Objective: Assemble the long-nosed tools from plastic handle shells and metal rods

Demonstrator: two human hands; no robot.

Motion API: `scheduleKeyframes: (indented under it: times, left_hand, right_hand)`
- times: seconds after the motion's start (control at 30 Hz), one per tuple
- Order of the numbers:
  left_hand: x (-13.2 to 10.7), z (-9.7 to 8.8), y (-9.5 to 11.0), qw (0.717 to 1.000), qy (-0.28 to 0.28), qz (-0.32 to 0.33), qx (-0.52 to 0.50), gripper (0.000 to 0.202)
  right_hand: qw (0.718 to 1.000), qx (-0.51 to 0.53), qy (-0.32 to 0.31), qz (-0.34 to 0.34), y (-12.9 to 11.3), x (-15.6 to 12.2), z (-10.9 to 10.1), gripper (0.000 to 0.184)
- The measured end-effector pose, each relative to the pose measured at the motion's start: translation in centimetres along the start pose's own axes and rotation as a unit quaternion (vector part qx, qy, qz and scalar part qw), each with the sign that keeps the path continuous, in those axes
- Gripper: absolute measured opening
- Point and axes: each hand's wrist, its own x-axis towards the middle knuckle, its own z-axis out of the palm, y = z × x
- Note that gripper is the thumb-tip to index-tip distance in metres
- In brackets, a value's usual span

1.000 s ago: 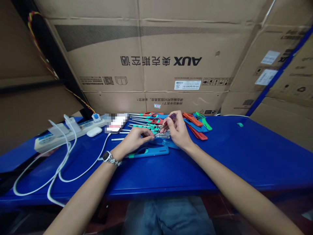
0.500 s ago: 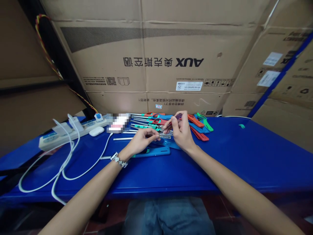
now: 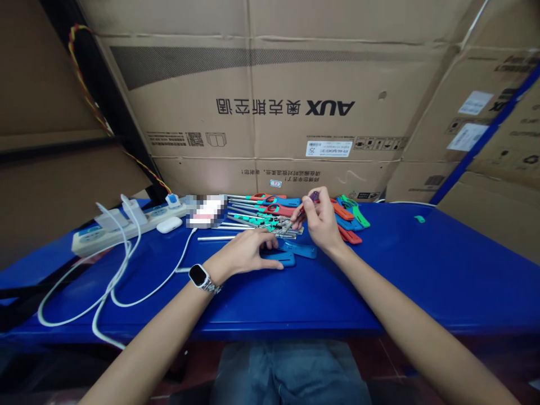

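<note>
In my right hand (image 3: 324, 226), a screwdriver with a purple handle (image 3: 313, 197) is gripped, its shaft slanting down to the left. My left hand (image 3: 247, 251) hovers low over the front of the pile, thumb and fingers apart, at a blue lighter casing (image 3: 287, 259). The undersides of its fingers are hidden, so contact is hard to make out. Another blue casing piece (image 3: 304, 250) lies between the hands. Behind them are long-nosed gas lighters with blue (image 3: 289, 201) and red handles (image 3: 280, 210), metal tubes (image 3: 215, 238) and small turquoise parts (image 3: 253, 219).
More orange, blue and green handles (image 3: 356, 211) lie beyond my right hand. On the left are a power strip (image 3: 88, 242), white cables (image 3: 137, 298), a white earbud case (image 3: 169, 224) and a blurred-out phone (image 3: 207, 211). Cardboard (image 3: 278, 67) walls the blue table's (image 3: 400, 270) back.
My left hand has let go of the small metal part by the screwdriver tip and moved down, spreading over the blue casing. My right hand has shifted slightly right, still with the screwdriver.
</note>
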Motion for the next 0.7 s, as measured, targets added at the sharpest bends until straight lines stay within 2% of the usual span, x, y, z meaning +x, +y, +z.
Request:
scheduleKeyframes:
  times: [0.07, 0.17, 0.33, 0.5, 0.7]
  left_hand:
    - [0.0, 0.2, 0.1, 0.999, -0.034, -0.005, 0.003, 0.041]
    - [0.0, 0.5, 0.2, 0.999, -0.053, -0.011, 0.007, 0.037]
    - [0.0, 0.7, 0.4, 0.998, -0.06, -0.01, 0.003, 0.035]
    - [-0.1, 0.2, -0.4, 0.997, -0.058, -0.016, -0.051, 0.037]
    - [-0.4, -0.7, -1.7, 0.994, -0.074, -0.063, -0.041, 0.035]
  right_hand:
    - [1.0, 0.012, -0.007, 0.007, 0.0, 0.1, -0.1, 0.032]
    - [1.0, 0.014, -0.017, 0.018, 0.1, 0.1, 0.1, 0.034]
    - [0.999, 0.013, -0.022, 0.023, 0.3, 0.1, 0.1, 0.035]
    - [0.999, 0.02, -0.016, 0.023, 0.2, 0.3, -0.2, 0.035]
    - [0.999, 0.009, -0.038, 0.032, 0.3, 0.0, 0.0, 0.034]
